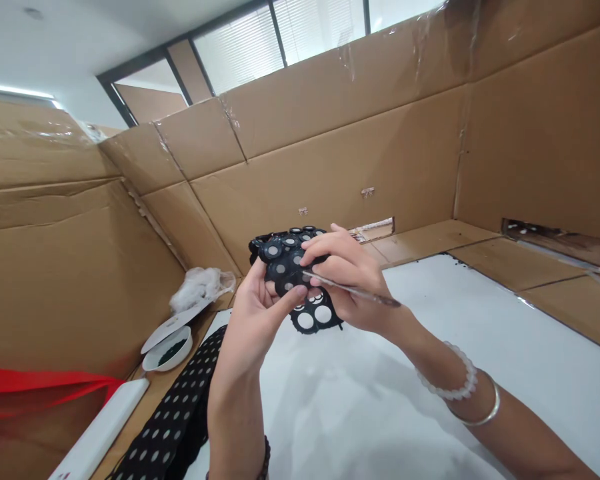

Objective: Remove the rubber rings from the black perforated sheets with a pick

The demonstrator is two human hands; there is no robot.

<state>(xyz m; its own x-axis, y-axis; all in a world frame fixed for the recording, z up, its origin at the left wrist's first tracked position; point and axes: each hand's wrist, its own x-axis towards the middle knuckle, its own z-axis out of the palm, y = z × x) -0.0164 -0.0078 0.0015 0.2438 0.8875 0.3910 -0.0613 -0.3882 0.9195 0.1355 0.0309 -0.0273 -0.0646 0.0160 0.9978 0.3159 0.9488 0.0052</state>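
A black flexible sheet [281, 269] with rows of round grey discs is gripped along its lower left edge by my left hand [255, 313], thumb in front. My right hand [353, 273] pinches a slim grey metal tool [360, 291], perhaps tweezers, its tip at the sheet's face. Some right fingers also rest against the sheet's right side. Below the hands hangs a black part with white round discs [323, 315]; whether it belongs to the same sheet is unclear. The tool's very tip is hard to make out.
A long black strip with grey dots [173, 410] lies at the left edge of the white tabletop [430, 400]. Beside it are a white bowl [187, 343] with dark green bits, white fluff in plastic [200, 288] and a white bar [103, 433]. Cardboard walls [330, 153] enclose the table.
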